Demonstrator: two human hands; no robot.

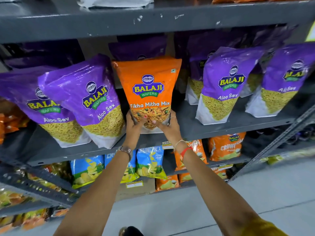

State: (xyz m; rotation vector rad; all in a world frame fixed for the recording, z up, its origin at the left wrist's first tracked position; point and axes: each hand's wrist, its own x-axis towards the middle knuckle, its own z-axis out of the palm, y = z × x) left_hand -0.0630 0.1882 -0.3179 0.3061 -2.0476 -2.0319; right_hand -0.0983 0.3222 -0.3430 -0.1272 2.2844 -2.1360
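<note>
We held the orange pouch [150, 92] upright on the grey shelf [221, 128], with our left hand [133, 125] and right hand [168, 124] curled round its bottom corners, in the gap between purple Aloo Sev pouches [88, 101]. We judged it was being set in place, and the next move would call for seating it flat, then letting go. It read Balaji Wafers, Tikha Mitha Mix, and the blue bags [150, 164] below read Crunchex

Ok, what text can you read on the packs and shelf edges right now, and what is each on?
"BALAJI WAFERS" and "Tikha Mitha Mix": the orange pouch.
"BALAJI WAFERS" and "Aloo Sev": the purple pouches beside it.
"CRUNCHEX": the blue chip bags below.
"BALAJI" and a blurred "CRUNC...": an orange chip bag below.
Shelf-edge tags: too blurred to read.
</note>
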